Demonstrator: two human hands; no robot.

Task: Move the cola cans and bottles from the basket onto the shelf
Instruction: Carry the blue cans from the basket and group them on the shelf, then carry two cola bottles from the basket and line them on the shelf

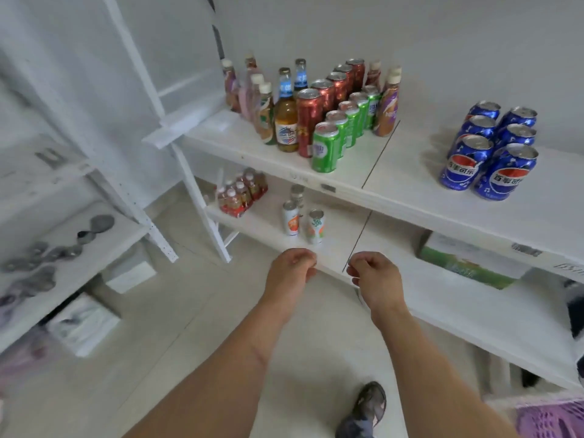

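Hanging empty fingers (308, 259), cola cans (489, 150) well apart

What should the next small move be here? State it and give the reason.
Probably turn and reach the right hand down to the purple basket at lower right. Both hands, the left hand too, hold nothing, six blue cola cans already stand on the shelf, and the basket's contents are out of view.
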